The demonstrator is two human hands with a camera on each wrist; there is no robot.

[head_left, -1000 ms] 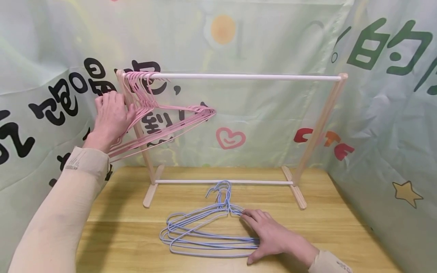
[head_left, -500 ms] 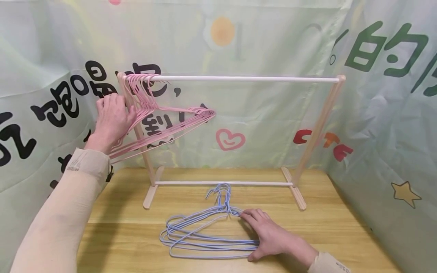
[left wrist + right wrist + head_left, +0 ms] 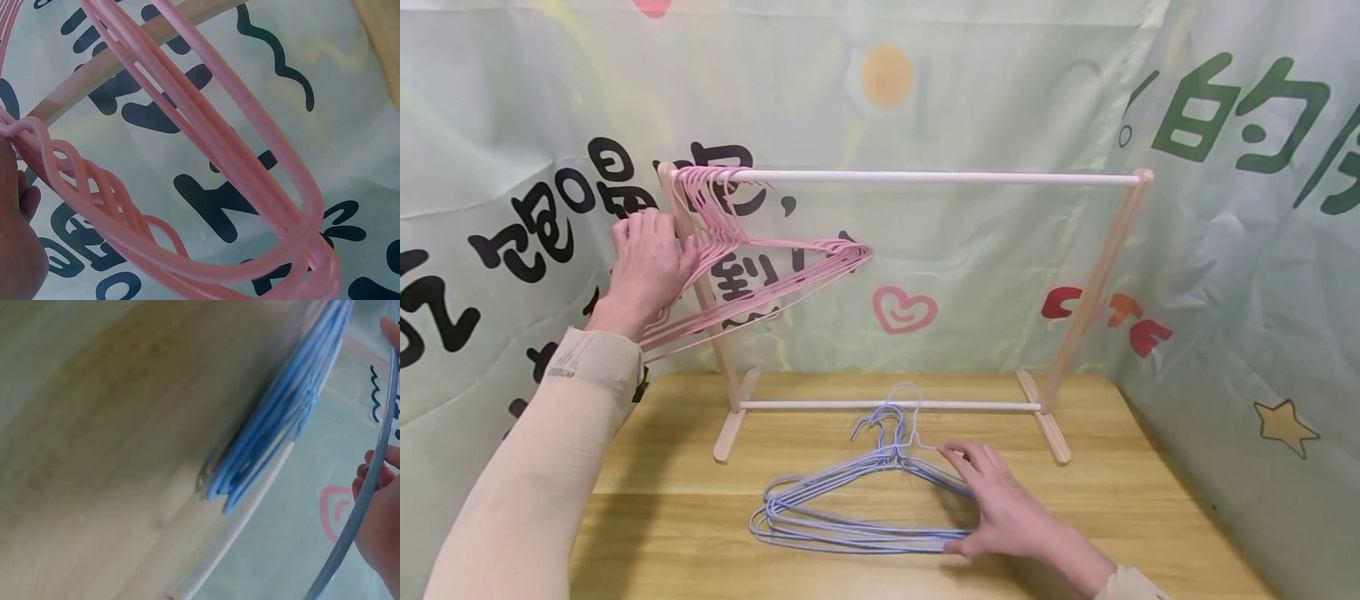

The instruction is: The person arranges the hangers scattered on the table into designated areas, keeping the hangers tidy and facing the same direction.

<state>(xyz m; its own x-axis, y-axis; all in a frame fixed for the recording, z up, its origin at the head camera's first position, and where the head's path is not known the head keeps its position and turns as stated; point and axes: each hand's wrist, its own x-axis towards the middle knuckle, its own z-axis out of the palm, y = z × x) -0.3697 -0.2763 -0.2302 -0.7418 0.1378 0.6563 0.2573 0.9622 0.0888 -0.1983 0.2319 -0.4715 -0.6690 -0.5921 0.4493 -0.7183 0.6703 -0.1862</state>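
Our right hand (image 3: 1003,510) is pinching a thin blue hanger (image 3: 359,514). Beside our left hand (image 3: 647,262), grip unclear, smooth pink hangers (image 3: 242,178) are dangling, hooks (image 3: 706,196) showing only in the head view.

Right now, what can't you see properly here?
Head view: left ends of the pink hangers, behind the left hand and sleeve.
Head view: right ends of the blue hangers, behind the right hand.
Left wrist view: most of the left hand, cut by the edge.
Right wrist view: tabletop, blurred.
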